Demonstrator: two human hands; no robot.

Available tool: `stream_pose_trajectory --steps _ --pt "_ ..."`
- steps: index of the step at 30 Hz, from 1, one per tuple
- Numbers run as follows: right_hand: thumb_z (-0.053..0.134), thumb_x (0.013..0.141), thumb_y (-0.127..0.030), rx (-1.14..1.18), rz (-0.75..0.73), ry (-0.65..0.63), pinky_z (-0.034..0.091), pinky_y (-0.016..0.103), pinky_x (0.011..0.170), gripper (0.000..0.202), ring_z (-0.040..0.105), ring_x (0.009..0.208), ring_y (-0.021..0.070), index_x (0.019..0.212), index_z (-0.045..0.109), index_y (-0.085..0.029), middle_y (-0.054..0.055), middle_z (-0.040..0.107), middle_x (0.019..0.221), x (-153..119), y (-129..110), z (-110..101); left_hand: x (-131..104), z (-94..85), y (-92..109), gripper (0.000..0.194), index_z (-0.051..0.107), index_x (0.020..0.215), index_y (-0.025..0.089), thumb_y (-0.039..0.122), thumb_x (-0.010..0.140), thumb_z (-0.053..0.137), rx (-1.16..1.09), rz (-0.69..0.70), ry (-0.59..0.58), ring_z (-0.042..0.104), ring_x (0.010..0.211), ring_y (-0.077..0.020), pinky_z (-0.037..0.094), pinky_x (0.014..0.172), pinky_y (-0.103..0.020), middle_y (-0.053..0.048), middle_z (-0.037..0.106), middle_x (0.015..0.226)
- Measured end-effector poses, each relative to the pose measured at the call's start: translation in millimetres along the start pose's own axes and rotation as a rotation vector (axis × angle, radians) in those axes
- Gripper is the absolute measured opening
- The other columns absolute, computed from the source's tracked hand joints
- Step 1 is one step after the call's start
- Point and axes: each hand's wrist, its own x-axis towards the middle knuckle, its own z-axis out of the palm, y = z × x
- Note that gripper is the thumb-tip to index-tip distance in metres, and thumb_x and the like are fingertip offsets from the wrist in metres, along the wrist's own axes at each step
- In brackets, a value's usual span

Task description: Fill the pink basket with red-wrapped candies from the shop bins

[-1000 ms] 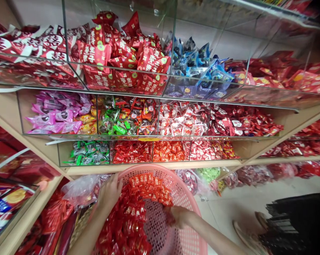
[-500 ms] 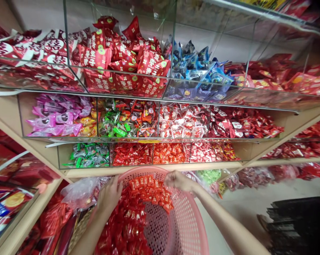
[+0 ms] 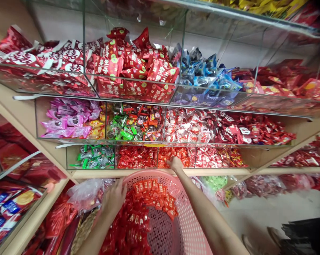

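A round pink plastic basket [image 3: 190, 212] with a perforated wall is tilted below the shelves. Inside it lie dark red wrapped candies [image 3: 134, 226] on the left and orange-red wrapped candies [image 3: 151, 189] along the far side. My left hand [image 3: 114, 196] grips the basket's left rim, its fingers bent over the edge. Past the far rim, my right hand [image 3: 176, 164] reaches to the front of the lowest shelf, at the compartment of orange-red candies [image 3: 163, 156]. Its fingertips are turned away and hidden, so any candy in them cannot be made out.
Glass-fronted shelves hold large red packets [image 3: 133, 67], blue packets [image 3: 205, 72], purple candies [image 3: 69, 117] and green-wrapped candies [image 3: 96, 156]. Plastic bags [image 3: 88, 193] lie beneath the bottom shelf board [image 3: 101, 173]. Red boxes stand at left; a black object [image 3: 308, 233] is at lower right.
My right hand has moved from over the basket's far rim up and forward to the orange-red candy compartment. My left hand stays on the rim. The view has shifted slightly.
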Motion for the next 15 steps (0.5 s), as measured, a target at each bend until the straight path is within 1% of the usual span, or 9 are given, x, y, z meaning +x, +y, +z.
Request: stream_pose_trajectory --steps 2,5,10,15 --pt "0.057 0.076 -0.047 -0.025 0.041 -0.001 0.045 0.032 0.071 0.041 0.061 0.093 0.0254 0.099 0.061 -0.014 0.018 0.062 0.106 2 -2 3 0 0.8 0 0.038 0.053 0.116 0.018 0.032 0.089 0.031 -0.001 0.005 0.006 0.062 0.093 -0.0197 0.045 0.08 -0.031 -0.008 0.066 0.108" --pt "0.061 0.072 -0.051 -0.057 0.087 0.0 0.045 0.032 0.074 0.048 0.061 0.096 0.0249 0.103 0.06 -0.013 0.019 0.062 0.107 5 -6 8 0 1.4 -1 0.037 0.053 0.115 0.018 0.032 0.088 0.031 -0.011 0.009 0.007 0.061 0.093 -0.0192 0.044 0.081 -0.03 -0.008 0.065 0.108" --pt "0.066 0.07 -0.047 -0.059 0.124 0.003 0.046 0.033 0.076 0.048 0.061 0.099 0.0254 0.103 0.06 -0.013 0.02 0.062 0.108 7 -8 13 0 1.5 0 0.036 0.052 0.116 0.019 0.031 0.089 0.031 0.007 0.01 0.006 0.061 0.093 -0.02 0.045 0.079 -0.031 -0.006 0.065 0.108" --pt "0.068 0.068 -0.046 -0.041 0.138 0.006 0.046 0.032 0.076 0.045 0.061 0.098 0.0248 0.099 0.062 -0.015 0.019 0.063 0.107 6 -7 13 0 3.0 0 0.038 0.051 0.118 0.018 0.032 0.089 0.032 0.012 0.016 0.02 0.061 0.094 -0.0211 0.044 0.08 -0.032 -0.007 0.065 0.109"
